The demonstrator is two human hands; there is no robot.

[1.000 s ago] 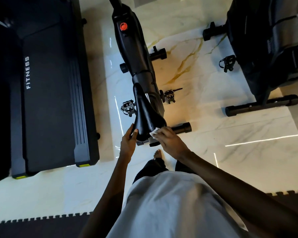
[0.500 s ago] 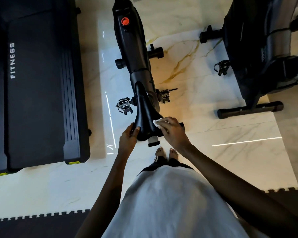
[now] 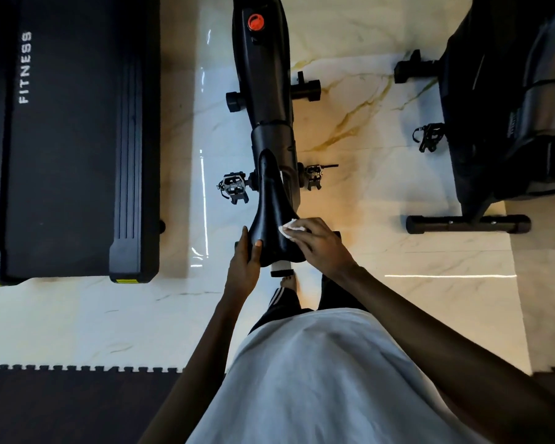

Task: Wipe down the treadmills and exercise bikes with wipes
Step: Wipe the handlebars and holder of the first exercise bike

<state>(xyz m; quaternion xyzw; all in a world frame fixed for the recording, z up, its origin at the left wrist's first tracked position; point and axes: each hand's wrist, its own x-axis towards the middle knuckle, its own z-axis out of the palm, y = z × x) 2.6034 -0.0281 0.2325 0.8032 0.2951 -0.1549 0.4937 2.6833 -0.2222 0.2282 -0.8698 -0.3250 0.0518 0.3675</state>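
Observation:
A black exercise bike (image 3: pixel 263 75) stands in the middle, seen from above, with its black saddle (image 3: pixel 269 219) nearest me. My left hand (image 3: pixel 245 261) grips the saddle's rear left edge, thumb on top. My right hand (image 3: pixel 318 241) presses a white wipe (image 3: pixel 289 227) against the saddle's right side; most of the wipe is hidden under the fingers. A black treadmill (image 3: pixel 61 139) marked FITNESS lies to the left.
A second black exercise bike (image 3: pixel 510 123) stands at the right with its floor bar (image 3: pixel 468 224) on the marble floor (image 3: pixel 382 174). Pedals (image 3: pixel 234 187) stick out on both sides of the middle bike. Dark foam matting (image 3: pixel 61 405) edges the floor near me.
My right hand with the wipe has slid from the saddle's rear up along its right side. The left hand has kept its hold on the saddle. The view shifted slightly.

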